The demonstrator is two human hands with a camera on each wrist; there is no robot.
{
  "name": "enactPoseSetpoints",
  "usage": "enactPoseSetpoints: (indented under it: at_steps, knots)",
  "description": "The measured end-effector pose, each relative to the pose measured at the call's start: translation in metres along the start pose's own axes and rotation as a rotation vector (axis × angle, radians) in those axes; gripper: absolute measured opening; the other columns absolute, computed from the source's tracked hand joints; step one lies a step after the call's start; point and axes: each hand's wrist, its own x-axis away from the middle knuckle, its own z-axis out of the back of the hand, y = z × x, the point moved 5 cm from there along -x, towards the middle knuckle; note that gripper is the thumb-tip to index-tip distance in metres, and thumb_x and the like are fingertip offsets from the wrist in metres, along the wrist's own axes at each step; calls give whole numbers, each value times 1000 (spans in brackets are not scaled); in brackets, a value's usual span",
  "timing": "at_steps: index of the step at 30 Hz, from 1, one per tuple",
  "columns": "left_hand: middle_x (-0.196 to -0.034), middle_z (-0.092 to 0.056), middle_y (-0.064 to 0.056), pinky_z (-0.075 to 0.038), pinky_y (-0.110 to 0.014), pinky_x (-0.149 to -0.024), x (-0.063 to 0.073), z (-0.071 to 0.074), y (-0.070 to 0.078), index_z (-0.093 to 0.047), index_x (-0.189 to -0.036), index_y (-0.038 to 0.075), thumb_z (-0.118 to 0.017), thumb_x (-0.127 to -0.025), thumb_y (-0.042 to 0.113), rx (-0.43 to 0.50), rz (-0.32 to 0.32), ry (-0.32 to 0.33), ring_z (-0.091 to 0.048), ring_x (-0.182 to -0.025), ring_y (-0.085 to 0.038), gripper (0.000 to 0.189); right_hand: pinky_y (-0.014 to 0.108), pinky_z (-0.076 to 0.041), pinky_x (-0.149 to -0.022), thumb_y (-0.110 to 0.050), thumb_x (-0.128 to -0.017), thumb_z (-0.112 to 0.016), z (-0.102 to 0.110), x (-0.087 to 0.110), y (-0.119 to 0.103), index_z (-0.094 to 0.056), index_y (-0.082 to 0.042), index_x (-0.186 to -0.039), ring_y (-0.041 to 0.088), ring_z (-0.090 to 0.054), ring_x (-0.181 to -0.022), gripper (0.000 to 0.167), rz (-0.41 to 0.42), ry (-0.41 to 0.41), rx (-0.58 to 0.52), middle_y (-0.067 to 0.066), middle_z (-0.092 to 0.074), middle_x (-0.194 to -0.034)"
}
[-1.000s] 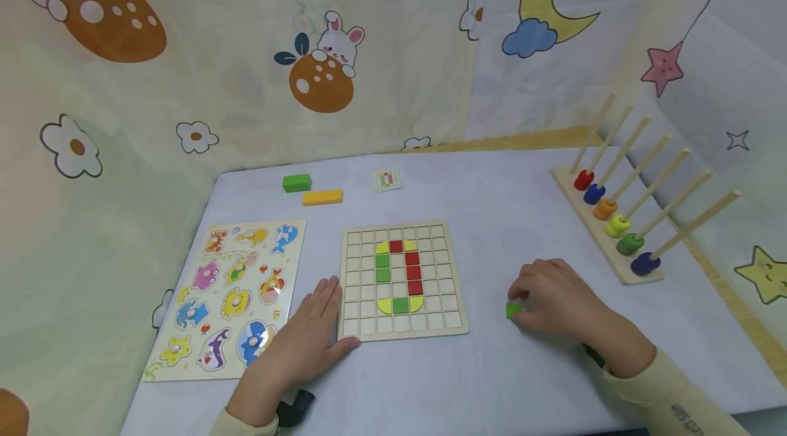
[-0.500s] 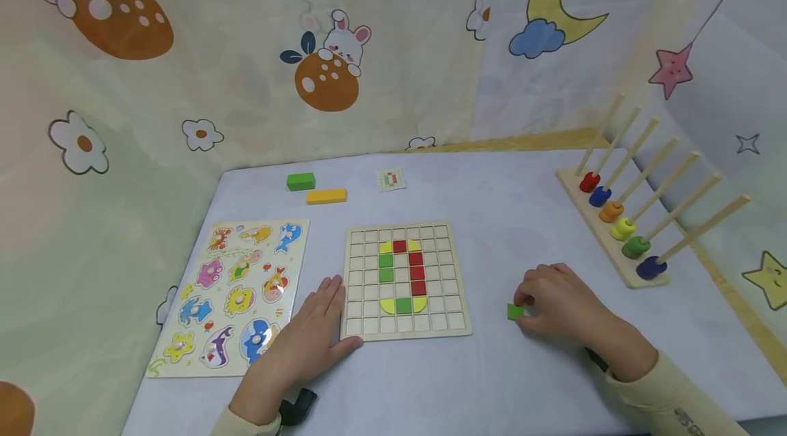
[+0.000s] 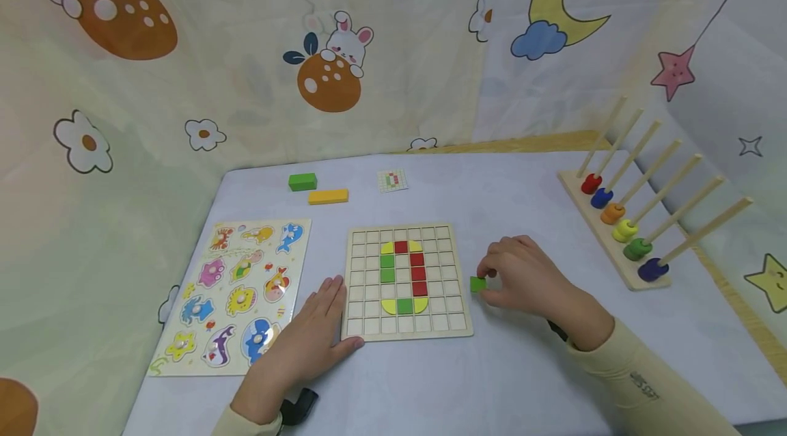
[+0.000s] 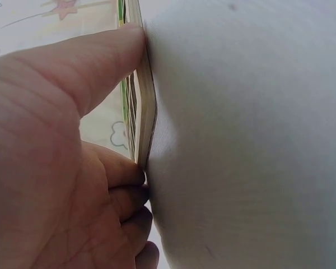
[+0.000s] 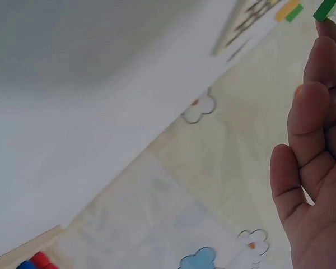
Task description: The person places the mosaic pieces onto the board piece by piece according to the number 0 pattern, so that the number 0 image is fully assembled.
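A wooden grid board (image 3: 456, 320) lies flat at the table's middle, carrying a ring of red tiles (image 3: 419, 274), green tiles (image 3: 387, 267) and yellow rounded corner pieces. My left hand (image 3: 310, 332) rests against its lower left corner, fingers along the left side and thumb at the front edge. In the left wrist view, thumb and fingertips touch the board's edge (image 4: 148, 115). My right hand (image 3: 525, 279) pinches a small green square tile (image 3: 477, 284) just right of the board, above the tablecloth. In the right wrist view only part of that tile (image 5: 326, 9) shows past the fingertips.
An animal peg puzzle (image 3: 230, 340) lies left of the board. Behind are a green block (image 3: 302, 182), a yellow block (image 3: 328, 197) and a small pattern card (image 3: 392, 181). A wooden peg rack (image 3: 599, 234) with coloured beads stands at the right.
My right hand has moved left and slightly away from me with the green tile, toward the board. My left hand stays at the board's corner. The head view has shifted slightly.
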Motion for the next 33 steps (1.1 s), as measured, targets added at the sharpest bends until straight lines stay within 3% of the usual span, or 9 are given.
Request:
enactPoseSetpoints:
  at_steps: [16,25,33]
  knots:
    - [-178,-11,-9,-22,-50,-133,2,1,0,-21,-167,8,-65,-94,66,13,1,-11,-10,-166,-28,102,38,-46,-93,-29,-76,-89,2,-69,-72,-80,-23,-84,9,-52,-82,14,180,27,-22,-10,-65,-77]
    - [-178,-13,-9,-23,-50,-133,1,2,-1,-23,-167,7,-65,-95,65,16,-10,-7,-10,-166,-28,101,37,-45,-94,-27,-78,-83,-22,-94,-92,-80,-22,-84,11,-52,-83,8,196,-79,-49,-13,-56,-73]
    - [-178,-12,-8,-24,-50,-133,-1,-1,-2,-22,-167,9,-63,-94,68,0,-4,-10,-9,-166,-27,103,40,-45,-99,-31,-78,-85,-47,-104,-103,-79,-23,-79,11,-52,-81,10,199,-169,-41,-14,-59,-74]
